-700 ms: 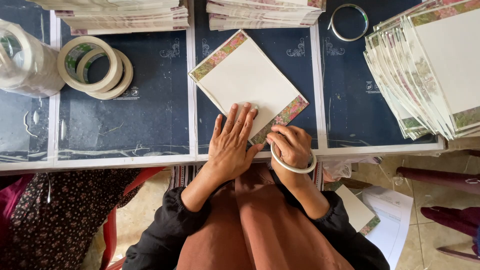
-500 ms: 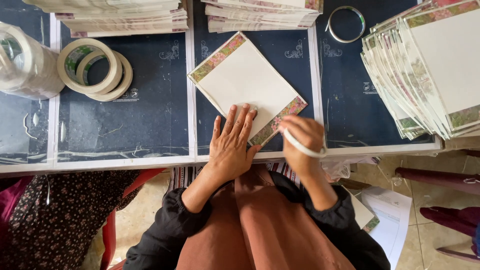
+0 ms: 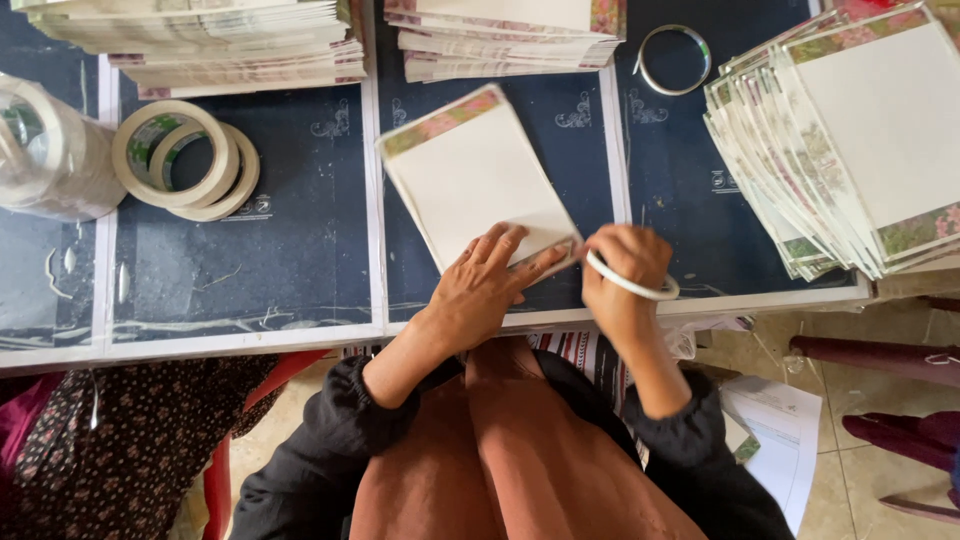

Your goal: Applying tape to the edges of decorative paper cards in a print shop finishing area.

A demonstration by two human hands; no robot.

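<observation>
The left hand (image 3: 485, 290) lies flat, fingers spread, pressing on the near right corner of a white card (image 3: 475, 180); it grips nothing, only holds the card down. The right hand (image 3: 622, 275) sits just right of that corner, fingers curled shut at the card's edge, with a thin white tape ring (image 3: 632, 288) looped across it; whether the fingertips pinch tape or card I cannot tell. The card lies on the dark table (image 3: 300, 240) directly beyond the hands, tilted, its long axis running from the pinned corner away and to the left, and its far short end carries a floral strip of pink and green. Left of the grip, well apart, two cream tape rolls (image 3: 185, 160) lie flat and overlapping, and farther left stands a clear stack of tape (image 3: 50, 150). Right of the grip, a fanned pile of cards (image 3: 850, 150) with the same white faces and floral borders rests at the table's edge. Beyond the card, at the far side, sit two flat stacks of cards (image 3: 500, 35), one left and one straight ahead, and a thin metal ring (image 3: 675, 60) lies to the right of them. White strips (image 3: 370, 200) cross the dark surface between the sections.
</observation>
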